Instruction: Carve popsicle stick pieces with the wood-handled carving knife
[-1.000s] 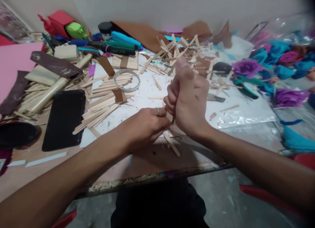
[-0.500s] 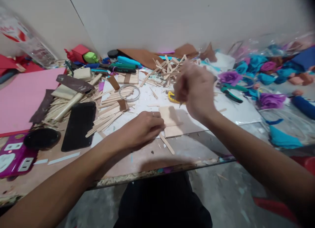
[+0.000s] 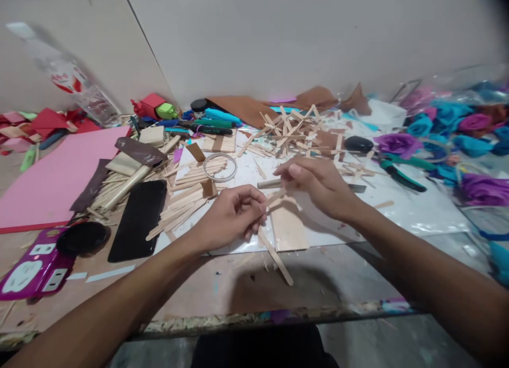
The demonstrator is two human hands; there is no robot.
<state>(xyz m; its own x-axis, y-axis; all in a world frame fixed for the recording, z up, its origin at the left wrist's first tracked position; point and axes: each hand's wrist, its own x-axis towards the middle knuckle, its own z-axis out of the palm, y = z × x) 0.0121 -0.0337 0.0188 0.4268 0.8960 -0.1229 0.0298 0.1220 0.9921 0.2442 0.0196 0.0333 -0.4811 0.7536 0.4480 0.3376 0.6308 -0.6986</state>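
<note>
My left hand (image 3: 234, 215) is closed, its fingertips pinching the left edge of a small flat panel of glued wooden sticks (image 3: 289, 231) that lies on the white sheet (image 3: 413, 211). My right hand (image 3: 320, 183) hovers just above the panel's far end, thumb and fingers pinched on a short wooden stick (image 3: 275, 197) that reaches toward my left fingertips. A grey tool handle (image 3: 268, 183) lies just beyond the two hands. One loose stick (image 3: 277, 257) lies slanted on the table in front of the panel.
A black phone (image 3: 137, 219), a stack of sticks (image 3: 186, 195) and a tape ring (image 3: 220, 167) lie to the left. A tangle of sticks (image 3: 296, 128) sits behind. Green pliers (image 3: 402, 175) and paper flowers (image 3: 398, 143) are on the right, a purple power strip (image 3: 28, 267) at far left.
My right hand has come down from a raised fist to just above the panel. My left hand has stayed at the panel's left edge. The camera has tilted up.
</note>
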